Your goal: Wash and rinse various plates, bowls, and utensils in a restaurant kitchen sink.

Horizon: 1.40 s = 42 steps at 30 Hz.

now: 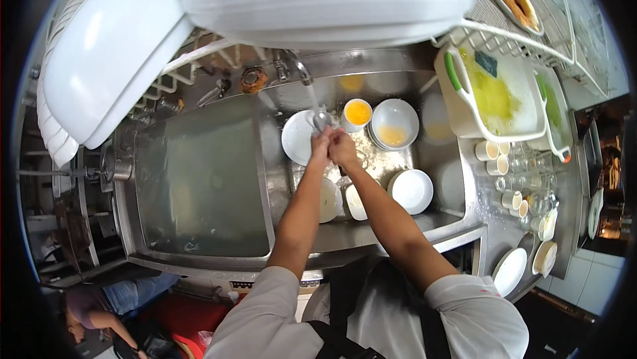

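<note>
A stream from the metal faucet (299,68) runs onto the bowl of a large metal spoon (322,119). My left hand (320,144) is closed around the spoon near its bowl end. Against it, my right hand (342,148) grips the handle, and a dark end shows below that fist. A white plate (294,139) lies beside my left hand in the sink basin. Beyond my right hand are a white cup (357,112) with orange-yellow content and stacked white bowls (394,120) with yellowish liquid. Nearer me sit a round white bowl (411,192), another bowl (329,200) and a white dish (354,202), partly behind my forearms.
Murky water fills the left basin (199,185). Large white bowls (323,5) on a wire rack (209,53) overhang the sink. At right stand a tub (490,100) of yellow suds, cups (496,165) and glasses (527,182). A person (99,309) bends at lower left.
</note>
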Each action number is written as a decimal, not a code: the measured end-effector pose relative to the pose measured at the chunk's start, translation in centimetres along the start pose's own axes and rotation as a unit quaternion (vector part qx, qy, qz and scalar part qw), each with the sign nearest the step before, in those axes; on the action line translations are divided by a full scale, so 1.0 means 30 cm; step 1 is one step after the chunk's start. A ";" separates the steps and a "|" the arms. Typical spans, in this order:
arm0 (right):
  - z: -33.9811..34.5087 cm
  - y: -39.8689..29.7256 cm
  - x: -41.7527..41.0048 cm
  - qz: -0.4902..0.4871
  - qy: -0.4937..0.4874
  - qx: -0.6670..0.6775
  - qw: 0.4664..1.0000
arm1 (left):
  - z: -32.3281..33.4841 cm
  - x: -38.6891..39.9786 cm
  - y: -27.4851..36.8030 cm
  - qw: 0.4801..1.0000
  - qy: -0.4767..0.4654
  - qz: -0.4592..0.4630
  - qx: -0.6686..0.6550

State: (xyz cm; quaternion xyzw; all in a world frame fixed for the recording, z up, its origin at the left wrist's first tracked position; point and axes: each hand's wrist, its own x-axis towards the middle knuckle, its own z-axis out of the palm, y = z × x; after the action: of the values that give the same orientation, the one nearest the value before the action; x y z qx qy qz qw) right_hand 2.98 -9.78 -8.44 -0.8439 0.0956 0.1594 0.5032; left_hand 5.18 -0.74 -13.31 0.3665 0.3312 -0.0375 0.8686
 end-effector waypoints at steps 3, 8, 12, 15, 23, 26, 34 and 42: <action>-0.042 0.031 -0.004 -0.072 -0.100 0.020 0.992 | 0.014 -0.007 0.068 0.999 0.026 0.020 0.009; -0.382 0.188 -0.289 -0.030 0.024 0.059 0.998 | 0.144 -0.101 0.158 0.933 -0.206 0.064 0.288; -0.826 0.211 -0.421 -0.101 0.364 0.198 0.904 | 0.226 -0.132 0.269 0.883 -0.098 0.073 0.454; -1.348 0.123 -0.374 -0.185 0.467 0.164 0.849 | 0.238 -0.131 0.343 0.874 -0.025 0.091 0.477; -2.125 0.277 -0.481 -0.266 0.592 0.073 0.758 | 0.251 -0.140 0.357 0.923 -0.112 0.126 0.346; -1.952 0.648 -0.871 -0.099 0.667 -0.156 0.722 | 0.214 -0.138 0.361 0.925 -0.077 0.183 0.323; -1.571 1.353 -1.458 0.332 0.682 0.159 0.632 | 0.238 -0.116 0.320 0.964 -0.005 0.157 0.214; -1.681 0.975 -1.567 0.093 0.588 0.343 0.727 | 0.270 -0.094 0.389 0.939 -0.043 0.298 0.168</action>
State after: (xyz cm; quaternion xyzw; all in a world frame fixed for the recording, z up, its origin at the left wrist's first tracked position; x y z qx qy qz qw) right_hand -41.49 -68.00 7.10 -0.5256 0.4983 -0.3663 0.5842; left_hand 11.01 1.90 -0.31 0.5869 0.1576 0.1527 0.7794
